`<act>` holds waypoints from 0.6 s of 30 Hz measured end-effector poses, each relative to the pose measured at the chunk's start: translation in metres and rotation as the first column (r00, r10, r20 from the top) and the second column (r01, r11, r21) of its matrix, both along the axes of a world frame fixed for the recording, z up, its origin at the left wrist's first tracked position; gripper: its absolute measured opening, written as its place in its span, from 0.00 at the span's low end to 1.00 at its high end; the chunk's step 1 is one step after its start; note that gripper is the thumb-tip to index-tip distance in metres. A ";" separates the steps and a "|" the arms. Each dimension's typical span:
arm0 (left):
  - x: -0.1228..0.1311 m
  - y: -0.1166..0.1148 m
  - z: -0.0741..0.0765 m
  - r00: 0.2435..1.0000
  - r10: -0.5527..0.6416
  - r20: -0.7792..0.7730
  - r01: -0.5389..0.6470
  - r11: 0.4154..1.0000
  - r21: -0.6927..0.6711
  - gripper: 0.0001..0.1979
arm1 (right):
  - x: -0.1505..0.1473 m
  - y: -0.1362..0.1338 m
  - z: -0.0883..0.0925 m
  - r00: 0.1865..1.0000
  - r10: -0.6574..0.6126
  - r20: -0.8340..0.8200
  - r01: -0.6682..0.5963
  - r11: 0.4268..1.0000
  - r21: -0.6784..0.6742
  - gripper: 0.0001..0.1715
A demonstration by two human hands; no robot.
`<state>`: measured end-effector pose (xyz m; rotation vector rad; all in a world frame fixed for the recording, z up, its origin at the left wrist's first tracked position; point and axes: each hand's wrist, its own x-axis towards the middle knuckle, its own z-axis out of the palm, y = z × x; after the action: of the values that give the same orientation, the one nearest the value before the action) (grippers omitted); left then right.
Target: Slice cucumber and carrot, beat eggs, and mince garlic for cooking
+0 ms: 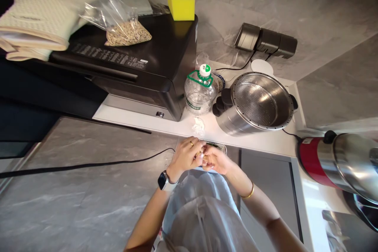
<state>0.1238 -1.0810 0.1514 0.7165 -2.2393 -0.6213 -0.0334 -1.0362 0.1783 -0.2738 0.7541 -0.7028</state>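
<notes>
Both my hands meet just below the white counter edge, above a small dish (221, 148) that they mostly hide. My left hand (186, 154), with a ring and a smartwatch on the wrist, is closed round a small pale item pressed between the fingers. My right hand (216, 160), a gold bangle on its wrist, pinches the same small item from the other side. What the item is I cannot make out.
On the counter stand a clear water bottle (201, 91) with a green cap ring, a steel colander pot (257, 104) and a crumpled white scrap (198, 125). A black oven (132, 61) carries a yellow sponge (180, 2), a seed bag (127, 32) and mitts (35, 21). A red kettle (339, 164) sits right.
</notes>
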 end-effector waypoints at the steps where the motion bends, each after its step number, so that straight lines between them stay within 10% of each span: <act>1: 0.001 0.000 -0.002 1.000 0.009 -0.004 -0.009 1.000 0.011 0.17 | 0.002 0.001 -0.001 0.999 -0.015 0.040 0.014 1.000 0.022 0.10; 18: 0.007 -0.004 0.007 0.985 0.001 -0.173 0.065 0.924 0.376 0.14 | 0.033 -0.008 0.006 0.897 -0.413 -0.156 0.399 0.910 -0.113 0.15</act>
<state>0.1309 -1.0849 0.1581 0.7823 -1.9941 -1.1130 -0.0003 -1.0439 0.1847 -0.2540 0.9686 -1.1184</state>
